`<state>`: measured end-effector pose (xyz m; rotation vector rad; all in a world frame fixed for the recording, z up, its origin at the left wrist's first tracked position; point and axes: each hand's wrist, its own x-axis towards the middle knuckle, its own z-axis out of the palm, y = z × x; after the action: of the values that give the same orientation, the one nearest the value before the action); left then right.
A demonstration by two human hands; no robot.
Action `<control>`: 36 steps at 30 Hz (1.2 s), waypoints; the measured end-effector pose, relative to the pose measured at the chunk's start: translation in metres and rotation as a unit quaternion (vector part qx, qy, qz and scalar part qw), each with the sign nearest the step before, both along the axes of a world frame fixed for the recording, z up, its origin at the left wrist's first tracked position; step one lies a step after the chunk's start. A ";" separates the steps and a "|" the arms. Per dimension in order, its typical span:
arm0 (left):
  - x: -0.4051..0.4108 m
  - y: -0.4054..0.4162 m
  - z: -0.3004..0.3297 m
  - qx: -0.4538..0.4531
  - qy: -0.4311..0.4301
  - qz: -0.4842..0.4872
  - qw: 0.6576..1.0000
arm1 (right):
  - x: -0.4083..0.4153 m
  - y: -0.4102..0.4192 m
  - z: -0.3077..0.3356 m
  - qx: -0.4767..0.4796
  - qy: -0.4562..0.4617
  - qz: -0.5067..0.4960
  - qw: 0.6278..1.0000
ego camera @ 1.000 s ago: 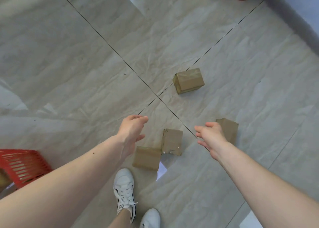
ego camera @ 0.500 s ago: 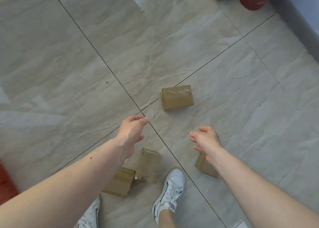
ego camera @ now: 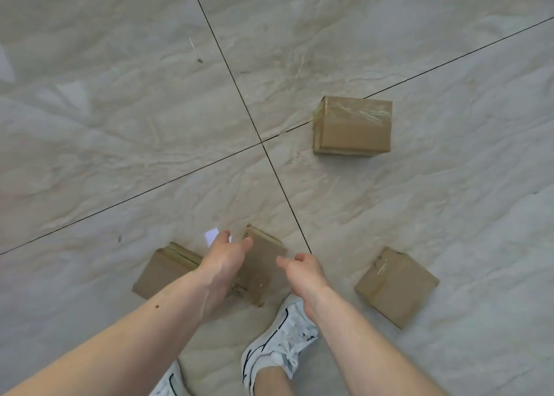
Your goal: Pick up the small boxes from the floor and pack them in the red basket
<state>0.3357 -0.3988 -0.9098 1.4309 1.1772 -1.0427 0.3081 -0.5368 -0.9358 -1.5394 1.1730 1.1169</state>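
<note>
Four small brown cardboard boxes lay on the pale grey marbled floor tiles (ego camera: 120, 126). The left hand (ego camera: 220, 263) was spread open, fingers apart, over the middle taped box (ego camera: 260, 263), with the right hand (ego camera: 302, 272) loosely curled and empty just right of it; whether either touched the cardboard could not be told. A flatter brown box (ego camera: 163, 272) sat just beside the middle one on its left. Another taped box (ego camera: 395, 286) lay tilted to the right, and the farthest box (ego camera: 353, 126) rested well apart near the tile joint. A white lace-up sneaker (ego camera: 278, 347) stood below the hands. The red basket was out of view.
</note>
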 end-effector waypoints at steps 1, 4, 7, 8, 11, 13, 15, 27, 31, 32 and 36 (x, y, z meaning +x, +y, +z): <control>-0.006 0.001 -0.009 -0.007 0.006 -0.007 1.000 | -0.005 0.004 -0.007 0.003 0.008 0.003 1.000; -0.016 0.002 -0.020 -0.014 0.013 -0.009 1.000 | -0.010 0.012 -0.017 0.027 0.001 -0.006 1.000; -0.013 0.000 -0.013 -0.012 0.006 -0.003 1.000 | -0.009 0.017 -0.013 0.033 -0.018 -0.025 0.999; -0.012 0.001 -0.011 -0.020 0.001 -0.001 1.000 | -0.006 0.018 -0.007 0.030 -0.027 -0.031 0.999; -0.003 0.003 0.013 -0.025 -0.026 0.008 0.999 | 0.007 0.020 0.022 0.015 -0.063 -0.046 0.997; 0.008 0.008 0.036 -0.023 -0.053 0.020 0.998 | 0.021 0.022 0.048 0.011 -0.091 -0.050 0.995; 0.020 0.011 0.064 -0.017 -0.084 0.023 0.996 | 0.038 0.026 0.079 0.003 -0.123 -0.054 0.991; 0.059 0.061 0.249 -0.016 -0.218 0.036 0.975 | 0.081 0.078 0.265 -0.003 -0.239 -0.055 0.970; 0.049 0.082 0.290 -0.015 -0.240 0.035 0.970 | 0.072 0.098 0.304 0.007 -0.267 -0.046 0.963; 0.044 0.087 0.296 -0.013 -0.242 0.040 0.969 | 0.069 0.102 0.311 0.010 -0.272 -0.040 0.961; 0.016 0.109 0.314 0.001 -0.267 0.077 0.961 | 0.049 0.123 0.330 0.016 -0.290 0.001 0.957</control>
<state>0.3514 -0.2897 -0.5955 1.4717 0.8721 -0.4978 0.3570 -0.4142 -0.6062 -1.6836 0.7452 0.6076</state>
